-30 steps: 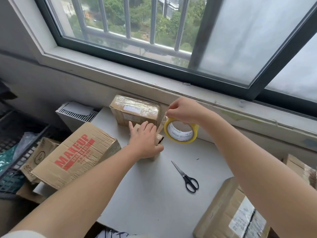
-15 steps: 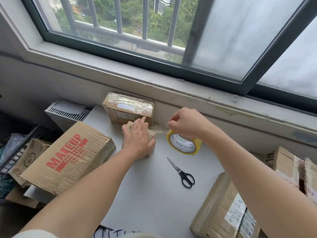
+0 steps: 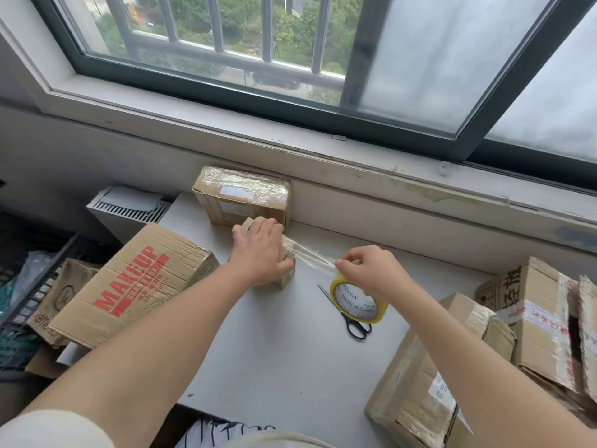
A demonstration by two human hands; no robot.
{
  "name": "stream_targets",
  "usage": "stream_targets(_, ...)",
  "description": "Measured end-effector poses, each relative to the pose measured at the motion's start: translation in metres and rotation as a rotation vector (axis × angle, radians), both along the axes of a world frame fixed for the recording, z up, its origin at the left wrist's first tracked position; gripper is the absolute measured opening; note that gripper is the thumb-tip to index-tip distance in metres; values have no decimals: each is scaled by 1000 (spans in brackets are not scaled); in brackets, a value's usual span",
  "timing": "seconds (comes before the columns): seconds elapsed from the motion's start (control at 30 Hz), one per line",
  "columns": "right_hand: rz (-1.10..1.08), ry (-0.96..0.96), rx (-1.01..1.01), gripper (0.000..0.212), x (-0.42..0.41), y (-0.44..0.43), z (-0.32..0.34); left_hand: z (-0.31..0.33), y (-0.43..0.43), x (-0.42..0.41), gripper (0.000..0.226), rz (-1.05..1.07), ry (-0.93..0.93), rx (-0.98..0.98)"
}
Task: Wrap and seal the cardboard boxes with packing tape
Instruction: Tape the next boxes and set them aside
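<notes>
**Tape stretched taut between small box and roll**

The left hand's fingers (image 3: pixel 258 226) bend over the far top edge of the small box (image 3: pixel 283 281). The thumb lies against its right side, where the tape starts. So the left hand (image 3: pixel 261 253) grips the box from above, palm down, and hides most of it. The box stands on the desk (image 3: pixel 274 367) near the far edge, left of the middle.

The right hand's thumb and forefinger pinch the strip of tape (image 3: pixel 310 257) just where it leaves the roll. The other fingers curl over the top rim of the yellow tape roll (image 3: pixel 358 302), which hangs below the right hand (image 3: pixel 371 273) with its printed core facing the camera. The clear strip runs tight from the small box's right side down to the roll.

Black-handled scissors (image 3: pixel 355 328) lie on the desk under the roll, partly hidden by it.

Just behind the small box, at the far edge against the wall, sits a wrapped box (image 3: pixel 242 202) covered in shiny tape. A tilted MAKEUP box (image 3: pixel 135 286) leans at the desk's left edge. A large taped carton (image 3: pixel 420 399) sits at the near right corner, with a printed carton (image 3: pixel 533 318) behind it along the right edge. A white vented unit (image 3: pixel 129 208) stands by the far left corner.
</notes>
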State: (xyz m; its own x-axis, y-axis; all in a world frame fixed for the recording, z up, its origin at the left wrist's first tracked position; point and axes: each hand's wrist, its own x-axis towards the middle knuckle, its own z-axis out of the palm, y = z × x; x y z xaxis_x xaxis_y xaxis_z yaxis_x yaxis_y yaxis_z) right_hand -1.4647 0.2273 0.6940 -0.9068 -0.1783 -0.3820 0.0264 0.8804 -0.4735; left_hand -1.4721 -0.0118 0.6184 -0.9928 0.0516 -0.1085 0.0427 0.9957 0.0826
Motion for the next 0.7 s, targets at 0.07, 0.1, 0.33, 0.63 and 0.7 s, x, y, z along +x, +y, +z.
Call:
stream_targets(0.07, -25, -7, 9, 16, 5, -3, -14, 2, -4, -1, 69, -25, -18, 9)
stream_targets(0.1, -39, -19, 9, 16, 8, -4, -23, 3, -5, -1, 71, -39, -32, 13)
stream_targets(0.33, -75, -8, 4, 21, 16, -14, -68, 7, -17, 1, 74, -94, -81, 42)
stream_targets(0.63, -49, 38, 36, 27, 18, -18, -90, 11, -24, -7, 95, -140, -161, 82)
stream_targets(0.7, -59, 34, 32, 28, 18, -25, -97, 13, -25, -8, 103, -163, -188, 99)
